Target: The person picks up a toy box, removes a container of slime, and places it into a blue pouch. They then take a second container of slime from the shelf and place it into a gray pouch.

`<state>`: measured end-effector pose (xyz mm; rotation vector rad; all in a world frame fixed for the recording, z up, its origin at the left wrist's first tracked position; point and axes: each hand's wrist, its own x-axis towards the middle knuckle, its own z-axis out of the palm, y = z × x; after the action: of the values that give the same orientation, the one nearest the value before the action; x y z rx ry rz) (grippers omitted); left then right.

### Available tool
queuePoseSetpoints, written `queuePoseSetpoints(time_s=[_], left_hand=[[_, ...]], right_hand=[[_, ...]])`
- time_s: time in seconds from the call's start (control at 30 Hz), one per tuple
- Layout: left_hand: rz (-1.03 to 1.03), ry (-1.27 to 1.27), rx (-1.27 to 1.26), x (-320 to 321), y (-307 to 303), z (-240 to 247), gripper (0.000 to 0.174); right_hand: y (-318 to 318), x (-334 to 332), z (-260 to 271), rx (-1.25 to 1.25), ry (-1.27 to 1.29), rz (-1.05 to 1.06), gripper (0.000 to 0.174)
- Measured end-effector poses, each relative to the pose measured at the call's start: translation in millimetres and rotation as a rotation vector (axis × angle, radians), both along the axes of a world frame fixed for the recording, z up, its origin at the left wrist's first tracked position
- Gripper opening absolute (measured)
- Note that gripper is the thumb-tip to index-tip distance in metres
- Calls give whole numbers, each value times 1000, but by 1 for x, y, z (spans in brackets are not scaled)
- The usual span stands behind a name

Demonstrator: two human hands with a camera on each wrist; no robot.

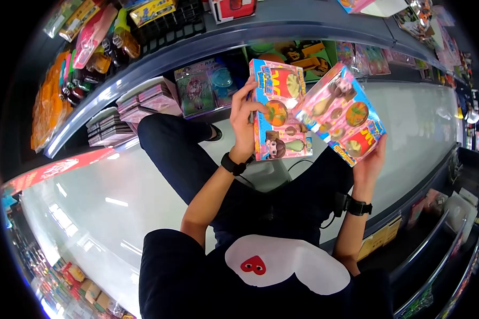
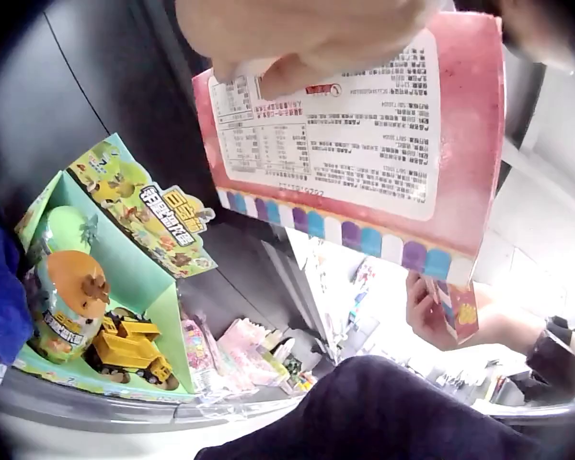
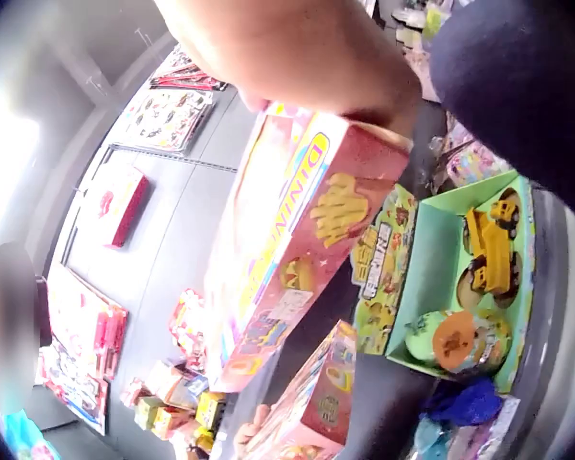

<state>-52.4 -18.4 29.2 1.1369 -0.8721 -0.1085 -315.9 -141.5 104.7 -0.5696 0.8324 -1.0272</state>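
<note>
My left hand (image 1: 244, 119) holds a pink and blue toy box (image 1: 282, 77) by its left side, fingertips bent over the front. The box stands upright and pictures a doll and food. My right hand (image 1: 370, 159) grips a matching toy box (image 1: 351, 90), tilted, by its lower right corner. The two boxes overlap slightly in the head view. White printed text covers the back label of the left box (image 2: 364, 125) in the left wrist view. Fries are printed on the side of the right box (image 3: 335, 211), and my right hand's fingertips are hidden behind it.
Beyond the boxes runs a dark shelf, its edge (image 1: 239, 34) lined with packaged toys. A green display carton (image 2: 125, 287) holds a yellow toy truck. Stacked pink packages (image 1: 149, 101) stand by my left knee. Metal rails (image 1: 426, 260) and another shelf lie at right.
</note>
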Motion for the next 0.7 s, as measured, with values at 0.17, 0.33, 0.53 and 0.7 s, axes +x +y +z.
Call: queuePoseSetpoints(time_s=[0.17, 0.33, 0.53, 0.7], left_hand=[[49, -71, -40, -1, 6, 0, 22], [18, -101, -68, -2, 9, 1, 20], [196, -254, -52, -10, 9, -6, 20], [273, -370, -25, -12, 12, -10, 24]], right_hand=[[21, 25, 18, 128, -43, 118, 50], [28, 44, 20, 98, -168, 124, 50], [40, 52, 35, -3, 109, 126, 36], [82, 72, 29, -37, 321, 235, 25]])
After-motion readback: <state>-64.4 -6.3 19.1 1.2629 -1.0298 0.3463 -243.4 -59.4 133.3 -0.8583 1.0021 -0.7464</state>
